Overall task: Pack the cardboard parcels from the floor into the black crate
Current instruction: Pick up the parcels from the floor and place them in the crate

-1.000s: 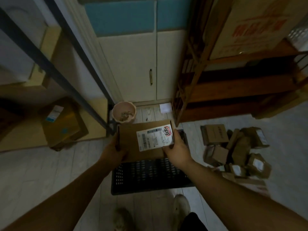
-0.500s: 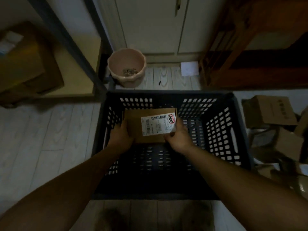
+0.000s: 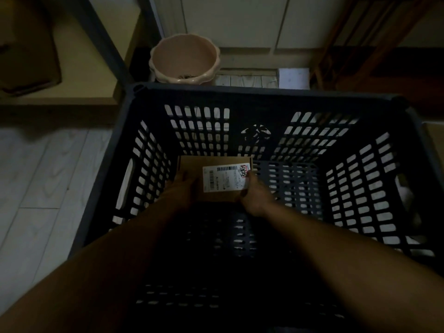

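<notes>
A flat cardboard parcel (image 3: 192, 165) with a white shipping label lies deep inside the black crate (image 3: 252, 96), near its far wall and left of centre. My left hand (image 3: 183, 191) grips the parcel's left near edge. My right hand (image 3: 254, 195) grips its right near corner, thumb on the label. Both forearms reach down over the crate's near rim. I cannot tell whether the parcel touches the crate floor. The loose parcels on the floor are out of view, apart from a cardboard edge (image 3: 436, 145) at the far right.
A pink ribbed pot (image 3: 185, 60) stands just behind the crate's far left corner. A dark metal shelf post (image 3: 105, 44) slants down at the left, with a large cardboard box (image 3: 26, 51) beyond it. White cupboard doors and a wooden rack (image 3: 360, 44) close the back.
My hands have carried the parcel from above the crate down deep into it, toward the far wall. My head has come lower and closer over the crate.
</notes>
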A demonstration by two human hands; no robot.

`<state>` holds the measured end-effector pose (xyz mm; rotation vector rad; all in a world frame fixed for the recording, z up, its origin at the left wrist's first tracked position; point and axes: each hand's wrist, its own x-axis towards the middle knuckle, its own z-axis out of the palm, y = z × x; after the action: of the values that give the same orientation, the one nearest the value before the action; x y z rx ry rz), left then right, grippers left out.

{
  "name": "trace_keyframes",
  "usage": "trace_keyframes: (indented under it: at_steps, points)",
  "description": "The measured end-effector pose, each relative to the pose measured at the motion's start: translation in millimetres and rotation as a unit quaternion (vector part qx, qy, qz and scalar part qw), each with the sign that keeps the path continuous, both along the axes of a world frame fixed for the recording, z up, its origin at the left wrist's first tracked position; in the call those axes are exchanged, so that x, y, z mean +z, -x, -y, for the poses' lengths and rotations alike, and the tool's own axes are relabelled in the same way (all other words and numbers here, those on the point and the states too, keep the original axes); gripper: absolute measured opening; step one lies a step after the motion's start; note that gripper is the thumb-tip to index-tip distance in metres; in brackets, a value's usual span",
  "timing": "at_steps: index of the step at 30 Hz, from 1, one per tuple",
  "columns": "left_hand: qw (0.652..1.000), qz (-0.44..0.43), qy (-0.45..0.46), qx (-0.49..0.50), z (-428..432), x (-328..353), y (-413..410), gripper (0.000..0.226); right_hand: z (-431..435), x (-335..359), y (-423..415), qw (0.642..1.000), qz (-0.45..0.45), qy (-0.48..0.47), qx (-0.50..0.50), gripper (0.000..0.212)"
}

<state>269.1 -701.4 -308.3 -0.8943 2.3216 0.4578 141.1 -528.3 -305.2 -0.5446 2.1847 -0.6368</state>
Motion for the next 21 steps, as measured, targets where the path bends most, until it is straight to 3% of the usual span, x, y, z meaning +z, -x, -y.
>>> trace_keyframes:
  at_steps: [5, 12, 15, 19, 21]
  points:
    - [0.996, -0.056, -0.021, 0.072, 6, -4, -3, 0.059, 10, -11, -6, 0.999, 0.032, -0.007, 0.017, 0.081]
    - [0.993, -0.023, 0.044, -0.104, 7, -19, -15, 0.075, 13, -22, -18, 0.999, -0.029, -0.013, 0.014, 0.081]
    - [0.992, -0.009, 0.038, -0.121, 4, -19, -14, 0.079, 6, -22, -16, 0.993, -0.072, -0.002, 0.092, 0.086]
    - [0.99, 0.006, 0.015, -0.143, 1, -26, -13, 0.077, -6, -30, -13, 0.965, -0.167, -0.079, 0.185, 0.078]
    - [0.984, 0.0, 0.03, -0.174, 3, -28, -12, 0.076, -4, -31, -13, 0.961, -0.164, -0.123, 0.188, 0.076]
